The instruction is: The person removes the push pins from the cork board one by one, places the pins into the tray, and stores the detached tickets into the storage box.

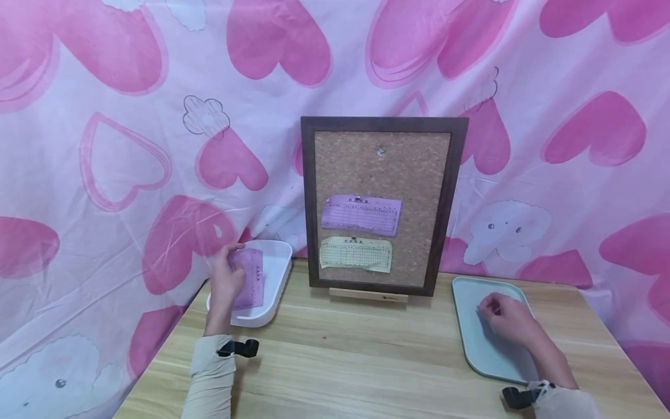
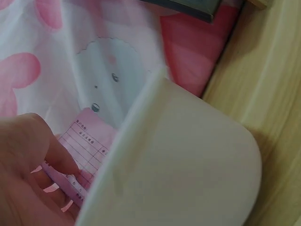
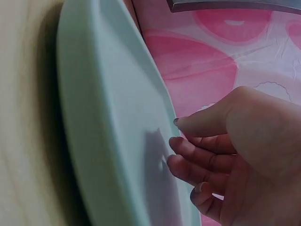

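A: Where've we got the L hand?
B: Left of the board, at the white bin. We've a pink slip pinched btwn thumb & fingers; it's in the bin, left of the board too. L wrist cam sees only part of it, bin wall's in the way.
A: And our R hand?
B: Right of the board, over the green tray. Fingers loosely bent, thumb tip a bit off the fingertips. So we've both hands well apart, one each side of the board.
A: What've we got on the board itself?
B: Purple slip in its lower half, yellow slip just below that, each w/ a pin at its top edge. Shiny pin near the board's top, too.
A: Round it?
B: Wood base at the board's foot, on our table; heart-print cloth behind the board.
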{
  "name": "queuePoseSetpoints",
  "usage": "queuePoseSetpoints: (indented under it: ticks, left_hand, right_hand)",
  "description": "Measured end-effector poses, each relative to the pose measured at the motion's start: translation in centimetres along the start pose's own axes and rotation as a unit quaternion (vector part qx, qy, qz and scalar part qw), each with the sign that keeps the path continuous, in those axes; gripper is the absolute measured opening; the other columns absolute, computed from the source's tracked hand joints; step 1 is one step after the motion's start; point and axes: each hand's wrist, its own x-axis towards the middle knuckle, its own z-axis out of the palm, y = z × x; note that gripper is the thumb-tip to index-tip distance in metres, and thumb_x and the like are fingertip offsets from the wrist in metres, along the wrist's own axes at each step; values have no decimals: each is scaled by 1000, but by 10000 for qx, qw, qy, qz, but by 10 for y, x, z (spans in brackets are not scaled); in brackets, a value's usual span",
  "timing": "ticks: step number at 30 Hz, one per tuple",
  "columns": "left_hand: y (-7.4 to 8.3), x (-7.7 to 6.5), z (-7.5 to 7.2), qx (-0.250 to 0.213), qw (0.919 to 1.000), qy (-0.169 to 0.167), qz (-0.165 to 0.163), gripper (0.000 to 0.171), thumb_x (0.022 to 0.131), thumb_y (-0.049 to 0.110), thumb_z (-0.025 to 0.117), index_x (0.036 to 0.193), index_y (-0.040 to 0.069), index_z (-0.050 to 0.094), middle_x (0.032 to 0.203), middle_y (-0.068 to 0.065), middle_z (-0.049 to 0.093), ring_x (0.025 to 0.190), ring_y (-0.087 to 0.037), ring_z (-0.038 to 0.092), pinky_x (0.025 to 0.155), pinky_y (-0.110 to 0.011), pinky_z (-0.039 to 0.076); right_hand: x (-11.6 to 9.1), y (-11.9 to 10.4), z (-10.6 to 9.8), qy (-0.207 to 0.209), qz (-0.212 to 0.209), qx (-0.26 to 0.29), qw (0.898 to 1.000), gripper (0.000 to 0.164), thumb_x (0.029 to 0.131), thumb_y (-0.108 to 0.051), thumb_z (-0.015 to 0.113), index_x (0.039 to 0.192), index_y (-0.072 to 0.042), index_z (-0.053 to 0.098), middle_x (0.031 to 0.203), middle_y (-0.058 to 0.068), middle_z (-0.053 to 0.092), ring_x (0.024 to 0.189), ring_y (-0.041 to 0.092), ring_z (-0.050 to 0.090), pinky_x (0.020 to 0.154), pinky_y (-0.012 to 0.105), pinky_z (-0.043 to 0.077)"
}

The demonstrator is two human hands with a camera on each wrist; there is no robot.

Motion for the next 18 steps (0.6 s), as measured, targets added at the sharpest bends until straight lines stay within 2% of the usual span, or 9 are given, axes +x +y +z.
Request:
queuePoseSetpoints:
  ticks: [3, 5, 8, 12, 14, 18]
  left_hand:
    - [-5, 0, 3, 79, 9998, -140, 94, 75, 78, -25, 43, 148, 1, 56, 157, -27, 54, 138, -42, 52, 115, -56, 43]
    - [-9, 0, 4, 218, 9994, -246, 136, 79, 77, -25, 43, 151, 1, 53, 158, -27, 52, 135, -41, 52, 114, -55, 43]
    - [-13, -2, 6, 582, 9972, -467, 27, 82, 79, -23, 44, 156, 6, 49, 157, -28, 53, 120, -42, 57, 99, -52, 49]
    - [-16, -3, 8, 1040, 9916, -767, 27, 84, 80, -20, 46, 158, 10, 47, 145, -31, 59, 104, -42, 58, 86, -50, 49]
    - [-17, -3, 9, 1125, 9894, -907, 130, 85, 79, -20, 47, 159, 11, 46, 141, -32, 61, 105, -43, 58, 90, -52, 50]
    - [-16, -3, 12, 1141, 9870, -1097, 291, 86, 83, -19, 50, 163, 12, 41, 146, -33, 59, 125, -48, 59, 109, -63, 48]
  right_hand:
    - [0, 3, 1, 14, 1, -148, 9999, 10, 101, -11, 71, 104, -1, 69, 91, 4, 67, 84, 18, 57, 66, 24, 47]
    - [0, 5, 1, 16, 22, -196, 9998, 11, 101, -11, 70, 104, -1, 69, 90, 3, 67, 85, 19, 57, 67, 25, 46]
    - [0, 7, 1, 31, 7, -215, 9998, 9, 100, -10, 69, 103, -1, 70, 90, 3, 66, 84, 18, 57, 67, 25, 46]
    - [0, 8, 2, 71, -34, -198, 9998, 8, 100, -9, 68, 102, -1, 69, 88, 3, 66, 83, 18, 57, 67, 25, 46]
    - [0, 9, 3, 84, -39, -196, 9998, 8, 100, -9, 68, 102, -1, 69, 88, 3, 66, 82, 18, 57, 67, 25, 46]
    - [0, 9, 3, 99, -1, -206, 9997, 9, 101, -9, 67, 103, -1, 69, 87, 3, 65, 81, 18, 56, 67, 25, 45]
